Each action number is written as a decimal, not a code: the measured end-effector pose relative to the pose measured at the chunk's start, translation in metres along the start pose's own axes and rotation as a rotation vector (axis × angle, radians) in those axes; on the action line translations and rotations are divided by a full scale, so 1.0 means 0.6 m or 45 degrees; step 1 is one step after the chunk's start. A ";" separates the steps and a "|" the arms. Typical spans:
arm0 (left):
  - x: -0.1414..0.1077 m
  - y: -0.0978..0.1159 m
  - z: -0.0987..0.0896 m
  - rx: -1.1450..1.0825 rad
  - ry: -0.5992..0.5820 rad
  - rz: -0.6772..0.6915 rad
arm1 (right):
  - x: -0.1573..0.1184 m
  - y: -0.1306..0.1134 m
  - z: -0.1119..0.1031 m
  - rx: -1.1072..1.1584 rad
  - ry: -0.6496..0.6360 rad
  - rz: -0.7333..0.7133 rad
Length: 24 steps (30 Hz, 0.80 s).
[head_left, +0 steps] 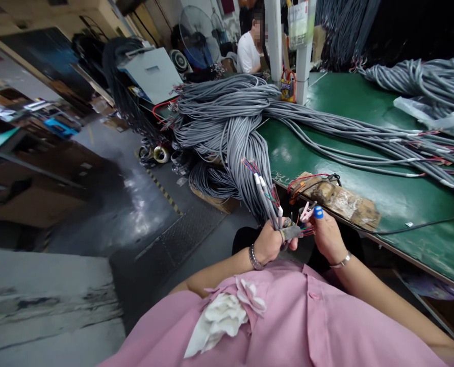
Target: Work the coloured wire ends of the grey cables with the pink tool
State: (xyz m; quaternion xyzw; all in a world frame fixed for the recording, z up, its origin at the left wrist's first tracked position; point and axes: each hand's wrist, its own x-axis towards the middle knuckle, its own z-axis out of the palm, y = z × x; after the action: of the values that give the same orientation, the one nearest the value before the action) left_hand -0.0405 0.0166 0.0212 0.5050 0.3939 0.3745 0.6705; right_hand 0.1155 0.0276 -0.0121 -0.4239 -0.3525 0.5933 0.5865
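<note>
My left hand point(270, 241) is closed round the ends of several grey cables point(264, 196). A grey covering wraps one of its digits. White sleeves and thin coloured wires show at the cable ends above the hand. Close on the right, my right hand point(329, 238) has a blue cover on its thumb and is closed at a small pale pink clip-like tool point(307, 211). Its other fingers are partly hidden. Red and blue wires point(307, 231) stretch between the two hands.
A large heap of grey cables point(223, 102) hangs over the green table point(414, 204). On the table edge lies a worn wooden block point(339, 201) with wires. More cables point(422, 76) lie at the right. A person in white point(248, 53) sits behind.
</note>
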 end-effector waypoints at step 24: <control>-0.023 -0.003 0.000 0.082 0.144 0.066 | -0.002 -0.005 -0.004 0.402 -0.183 0.277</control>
State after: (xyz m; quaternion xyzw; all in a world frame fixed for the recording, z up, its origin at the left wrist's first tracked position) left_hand -0.0463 0.0037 0.0216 0.5145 0.4298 0.4067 0.6206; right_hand 0.1185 0.0264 -0.0103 -0.3188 -0.2482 0.7299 0.5514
